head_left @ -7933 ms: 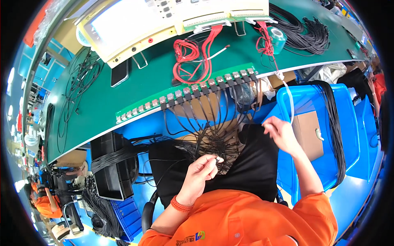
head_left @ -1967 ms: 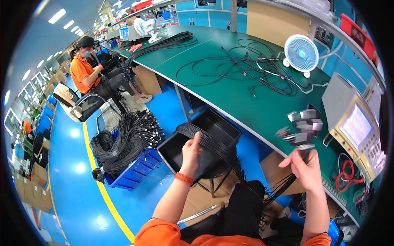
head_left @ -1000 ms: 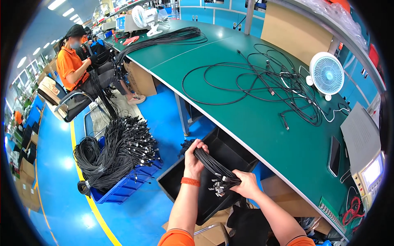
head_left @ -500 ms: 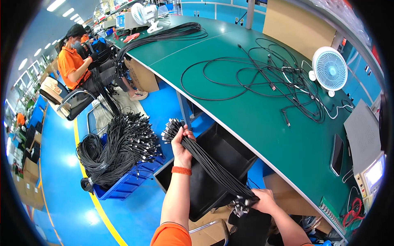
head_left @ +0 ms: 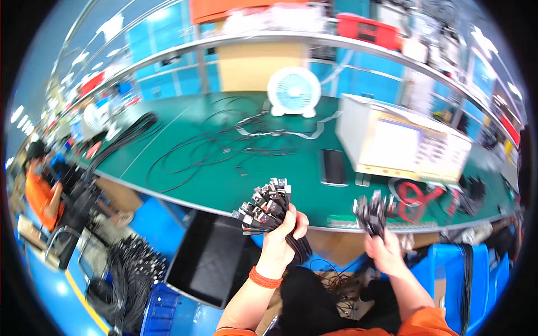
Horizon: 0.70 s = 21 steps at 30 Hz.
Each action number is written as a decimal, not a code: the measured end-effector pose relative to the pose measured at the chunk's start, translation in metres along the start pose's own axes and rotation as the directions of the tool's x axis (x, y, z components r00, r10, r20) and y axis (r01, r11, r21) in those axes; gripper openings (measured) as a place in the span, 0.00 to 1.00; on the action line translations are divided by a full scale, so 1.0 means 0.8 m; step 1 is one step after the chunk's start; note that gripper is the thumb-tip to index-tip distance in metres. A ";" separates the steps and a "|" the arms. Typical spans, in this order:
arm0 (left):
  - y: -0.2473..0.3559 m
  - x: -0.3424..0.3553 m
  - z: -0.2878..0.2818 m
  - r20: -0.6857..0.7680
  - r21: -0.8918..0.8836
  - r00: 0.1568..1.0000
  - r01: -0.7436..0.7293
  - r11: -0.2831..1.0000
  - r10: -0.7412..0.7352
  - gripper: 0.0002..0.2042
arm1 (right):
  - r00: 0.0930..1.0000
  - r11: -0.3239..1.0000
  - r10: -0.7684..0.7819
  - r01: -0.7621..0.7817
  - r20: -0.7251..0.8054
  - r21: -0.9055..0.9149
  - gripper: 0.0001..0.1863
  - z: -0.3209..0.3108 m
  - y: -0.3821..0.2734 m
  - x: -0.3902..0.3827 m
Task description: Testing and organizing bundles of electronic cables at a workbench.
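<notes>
My left hand [head_left: 283,241] is closed around a thick bundle of black cables, whose many metal-tipped connectors [head_left: 263,204] fan out above my fingers. My right hand [head_left: 383,252] grips another clump of black cable ends with connectors [head_left: 374,211], held upright to the right. Both hands are raised in front of the near edge of the green bench [head_left: 202,182]; the cables between them hang down, partly hidden behind my left hand. Below and left is a black plastic tray [head_left: 190,255]. A green connector board [head_left: 347,223] lies along the bench edge behind my right hand.
The bench holds a white fan [head_left: 293,91], a phone [head_left: 333,166], an instrument [head_left: 400,143], red leads [head_left: 412,201] and loose cables. A blue bin [head_left: 448,263] stands right, cable-filled crates [head_left: 162,313] lower left. A co-worker in orange [head_left: 42,196] sits at far left.
My view has swung right toward the bench and instrument. Both hands have lifted the bundle from over the black tray, its two ends now pointing upward and further apart sideways.
</notes>
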<state>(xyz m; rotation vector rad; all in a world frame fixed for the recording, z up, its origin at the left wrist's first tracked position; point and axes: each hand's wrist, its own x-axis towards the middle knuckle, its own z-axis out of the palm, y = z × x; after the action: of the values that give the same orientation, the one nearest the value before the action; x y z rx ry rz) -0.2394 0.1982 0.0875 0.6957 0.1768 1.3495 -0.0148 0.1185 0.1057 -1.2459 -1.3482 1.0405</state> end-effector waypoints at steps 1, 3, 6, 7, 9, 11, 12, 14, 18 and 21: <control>-0.027 -0.001 0.024 0.001 0.024 1.000 0.006 1.000 -0.006 0.11 | 0.990 0.999 -0.050 0.050 -0.129 -0.003 0.10 -0.001 -0.009 -0.007; -0.074 -0.008 0.065 0.017 0.054 1.000 0.002 0.999 -0.003 0.14 | 0.917 0.838 -0.331 0.177 -0.223 -0.516 0.14 -0.003 -0.024 -0.017; -0.122 -0.026 0.117 0.119 0.130 0.993 -0.013 0.991 -0.002 0.26 | 0.876 0.742 -0.466 0.310 -0.125 -0.595 0.15 -0.009 -0.036 -0.031; -0.135 -0.032 0.135 0.174 0.140 0.985 -0.041 0.989 0.017 0.28 | 0.905 0.697 -0.410 0.233 -0.111 -0.679 0.13 -0.017 -0.038 -0.038; -0.147 -0.039 0.164 0.198 0.289 0.977 0.014 0.957 -0.075 0.27 | 0.856 0.645 -0.503 0.275 -0.125 -0.713 0.12 -0.040 -0.039 -0.054; -0.159 -0.042 0.190 0.192 0.350 0.966 0.095 0.932 -0.170 0.23 | 0.830 0.607 -0.539 0.266 -0.142 -0.749 0.11 -0.065 -0.038 -0.071; -0.164 -0.043 0.202 0.142 0.403 0.967 0.141 0.904 -0.213 0.23 | 0.806 0.529 -0.585 0.290 -0.094 -0.798 0.10 -0.077 -0.038 -0.080; -0.179 -0.043 0.222 0.136 0.447 0.931 0.247 0.860 -0.339 0.21 | 0.819 0.410 -0.574 0.291 0.003 -0.864 0.11 -0.099 -0.036 -0.095; -0.206 -0.039 0.261 0.086 0.378 0.916 0.333 0.864 -0.391 0.16 | 0.900 0.630 -0.426 0.224 -0.089 -0.744 0.12 -0.139 -0.026 -0.107; -0.198 -0.012 0.302 0.077 0.480 0.960 0.202 0.854 -0.270 0.10 | 0.945 0.917 -0.307 0.325 -0.110 0.232 0.26 -0.178 -0.018 -0.099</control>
<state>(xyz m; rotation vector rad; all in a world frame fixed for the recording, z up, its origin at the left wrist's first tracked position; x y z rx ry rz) 0.0108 0.0947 0.1878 1.1363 0.4721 1.0170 0.1230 0.0342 0.1320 -0.8371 -1.2699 0.8934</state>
